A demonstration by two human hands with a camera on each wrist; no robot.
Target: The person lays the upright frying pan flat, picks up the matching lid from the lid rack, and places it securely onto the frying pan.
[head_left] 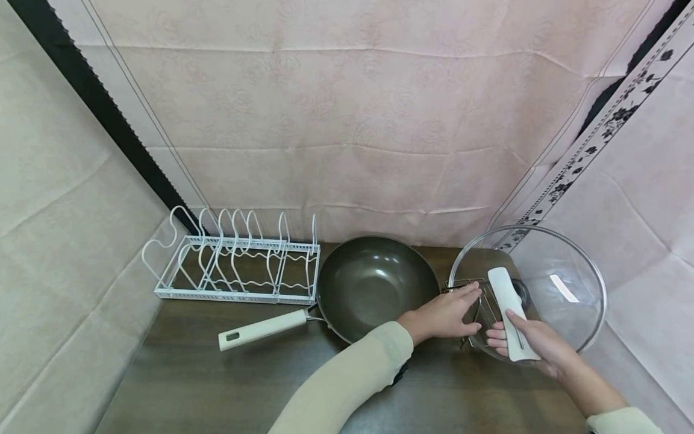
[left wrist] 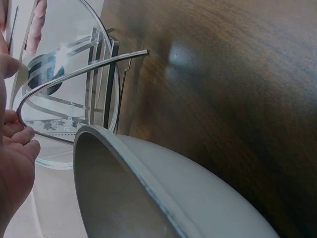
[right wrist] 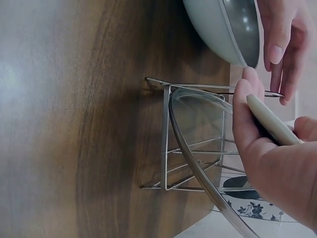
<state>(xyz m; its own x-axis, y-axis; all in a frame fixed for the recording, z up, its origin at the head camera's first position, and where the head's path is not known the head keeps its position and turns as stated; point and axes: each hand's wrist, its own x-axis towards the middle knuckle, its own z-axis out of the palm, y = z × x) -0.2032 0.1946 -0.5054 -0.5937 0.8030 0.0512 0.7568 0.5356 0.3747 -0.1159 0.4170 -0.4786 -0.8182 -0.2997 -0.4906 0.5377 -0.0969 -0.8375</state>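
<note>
A large glass pan lid (head_left: pixel 564 265) with a metal rim stands tilted in a small metal wire rack (right wrist: pixel 166 139). My right hand (head_left: pixel 542 343) holds the lid by its long white handle (head_left: pixel 506 295), thumb on one side and fingers on the other. My left hand (head_left: pixel 441 313) reaches across to the rack, its fingers nearly straight. In the left wrist view, those fingers (left wrist: pixel 22 139) touch the end of the rack's wire loop (left wrist: pixel 74 74). The lid and handle partly hide the rack in the head view.
A dark wok (head_left: pixel 374 289) with a pale handle (head_left: pixel 265 328) sits just left of the wire rack, close under my left forearm. Further left is a white dish rack (head_left: pixel 233 295). Patterned cloth (head_left: pixel 347 120) hangs behind the brown wooden table (head_left: pixel 217 386).
</note>
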